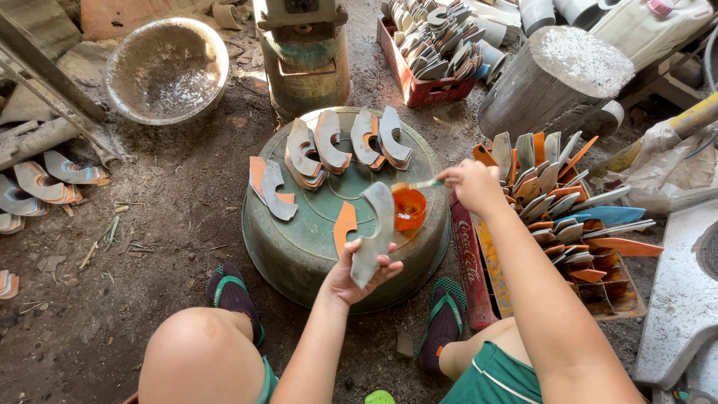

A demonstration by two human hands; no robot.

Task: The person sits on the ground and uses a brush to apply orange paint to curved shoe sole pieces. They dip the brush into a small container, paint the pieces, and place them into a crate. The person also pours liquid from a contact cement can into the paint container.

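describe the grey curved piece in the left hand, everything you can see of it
The grey curved piece is flat and thin, shaped like a hooked arc with a wider lower end. It looks like dull grey rubbery or leathery sheet, with no orange showing on this face. The left hand grips its lower end, holding it upright above the upturned green tub. Its upper end curves beside the small orange cup, which the brush in the right hand reaches toward.
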